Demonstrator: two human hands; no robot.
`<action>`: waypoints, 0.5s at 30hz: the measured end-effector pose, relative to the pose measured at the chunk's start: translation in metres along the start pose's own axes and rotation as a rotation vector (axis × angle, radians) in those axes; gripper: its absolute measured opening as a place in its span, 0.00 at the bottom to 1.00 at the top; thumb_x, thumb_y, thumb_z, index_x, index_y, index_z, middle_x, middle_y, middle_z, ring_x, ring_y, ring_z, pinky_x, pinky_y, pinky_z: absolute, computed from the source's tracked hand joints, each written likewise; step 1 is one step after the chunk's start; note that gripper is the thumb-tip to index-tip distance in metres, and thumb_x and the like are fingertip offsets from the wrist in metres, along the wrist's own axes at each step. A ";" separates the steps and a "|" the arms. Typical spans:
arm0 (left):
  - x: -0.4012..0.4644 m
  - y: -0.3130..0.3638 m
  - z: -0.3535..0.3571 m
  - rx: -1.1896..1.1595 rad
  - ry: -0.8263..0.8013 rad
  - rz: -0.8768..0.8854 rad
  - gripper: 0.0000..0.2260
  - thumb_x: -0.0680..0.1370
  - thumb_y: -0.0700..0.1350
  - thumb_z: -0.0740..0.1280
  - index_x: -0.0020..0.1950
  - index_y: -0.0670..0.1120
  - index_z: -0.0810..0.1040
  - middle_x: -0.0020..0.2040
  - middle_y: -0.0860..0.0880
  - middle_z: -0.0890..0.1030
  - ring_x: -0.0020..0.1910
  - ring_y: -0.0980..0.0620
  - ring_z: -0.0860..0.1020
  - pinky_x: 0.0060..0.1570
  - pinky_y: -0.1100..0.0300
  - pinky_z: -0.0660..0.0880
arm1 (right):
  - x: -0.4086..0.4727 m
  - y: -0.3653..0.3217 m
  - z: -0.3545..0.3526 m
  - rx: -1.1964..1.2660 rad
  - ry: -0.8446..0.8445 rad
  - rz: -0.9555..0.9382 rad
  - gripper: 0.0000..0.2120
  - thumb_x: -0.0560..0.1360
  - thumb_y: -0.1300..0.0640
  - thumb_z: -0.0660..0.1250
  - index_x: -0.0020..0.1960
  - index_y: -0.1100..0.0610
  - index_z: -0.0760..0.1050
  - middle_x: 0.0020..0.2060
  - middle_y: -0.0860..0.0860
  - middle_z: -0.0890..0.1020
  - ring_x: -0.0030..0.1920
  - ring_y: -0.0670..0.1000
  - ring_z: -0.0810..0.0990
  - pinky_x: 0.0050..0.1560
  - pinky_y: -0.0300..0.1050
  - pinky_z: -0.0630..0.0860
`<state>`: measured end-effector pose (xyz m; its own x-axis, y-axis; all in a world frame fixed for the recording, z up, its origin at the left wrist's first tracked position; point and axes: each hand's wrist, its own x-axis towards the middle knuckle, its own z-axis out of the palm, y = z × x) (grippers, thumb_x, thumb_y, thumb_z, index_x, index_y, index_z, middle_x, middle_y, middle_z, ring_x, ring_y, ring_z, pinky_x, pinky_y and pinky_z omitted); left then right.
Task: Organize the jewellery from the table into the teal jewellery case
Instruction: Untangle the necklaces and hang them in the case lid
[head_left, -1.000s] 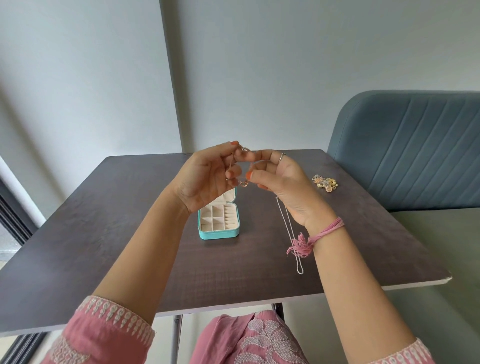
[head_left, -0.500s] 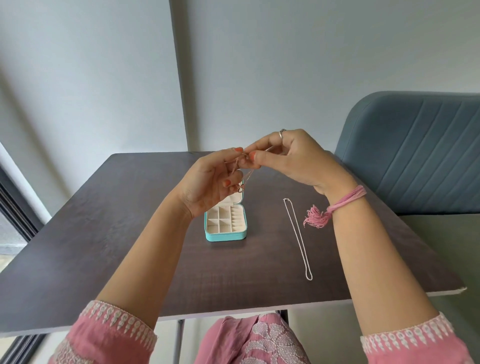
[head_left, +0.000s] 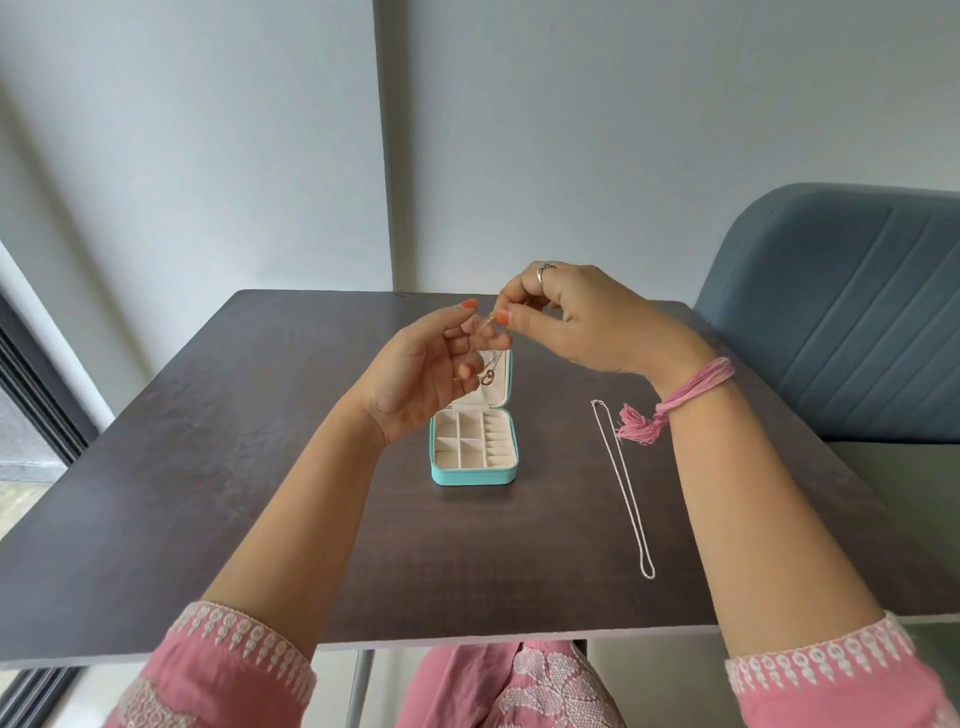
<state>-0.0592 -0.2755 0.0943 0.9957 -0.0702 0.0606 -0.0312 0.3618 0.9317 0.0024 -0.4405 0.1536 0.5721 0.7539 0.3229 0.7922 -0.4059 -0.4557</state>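
The teal jewellery case (head_left: 472, 475) lies open mid-table, its cream compartments showing nothing inside and its lid upright behind. Above the lid, my right hand (head_left: 582, 322) pinches the top of a thin pendant necklace (head_left: 488, 371) between thumb and forefinger. My left hand (head_left: 426, 374) cups the chain lower down, fingers curled loosely around it, and the small ring-shaped pendant hangs just in front of the lid. A long silver chain (head_left: 623, 488) lies stretched out on the table right of the case.
The dark wooden table (head_left: 208, 467) ends close to my lap. A blue padded chair (head_left: 841, 322) stands at the right, against the table's far right corner. A grey wall lies behind. A pink thread bracelet is tied on my right wrist.
Both hands have risen slightly and shifted over the case lid. My right hand has turned over, knuckles up, covering the earrings seen a second ago at the table's right.
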 end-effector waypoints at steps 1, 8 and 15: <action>0.001 -0.002 -0.004 -0.023 0.009 0.005 0.11 0.75 0.50 0.62 0.43 0.45 0.79 0.41 0.49 0.82 0.28 0.57 0.69 0.42 0.61 0.68 | 0.003 0.000 0.002 -0.007 0.002 -0.008 0.05 0.79 0.54 0.63 0.47 0.49 0.77 0.47 0.47 0.79 0.47 0.48 0.77 0.45 0.34 0.69; 0.006 -0.013 -0.026 -0.155 0.093 0.055 0.09 0.75 0.48 0.64 0.42 0.47 0.83 0.42 0.50 0.82 0.35 0.56 0.80 0.36 0.66 0.72 | 0.020 0.003 0.015 -0.036 0.010 -0.032 0.04 0.79 0.55 0.62 0.47 0.49 0.75 0.46 0.46 0.78 0.44 0.46 0.76 0.39 0.26 0.66; 0.014 -0.031 -0.057 -0.207 0.258 0.081 0.06 0.78 0.43 0.62 0.47 0.46 0.78 0.41 0.50 0.83 0.38 0.55 0.82 0.39 0.64 0.73 | 0.034 0.012 0.028 -0.097 0.007 -0.039 0.05 0.78 0.54 0.63 0.48 0.51 0.78 0.43 0.43 0.77 0.43 0.46 0.76 0.42 0.34 0.67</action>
<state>-0.0396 -0.2349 0.0458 0.9807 0.1949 0.0140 -0.1192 0.5397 0.8334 0.0253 -0.4053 0.1357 0.5420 0.7663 0.3450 0.8303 -0.4248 -0.3608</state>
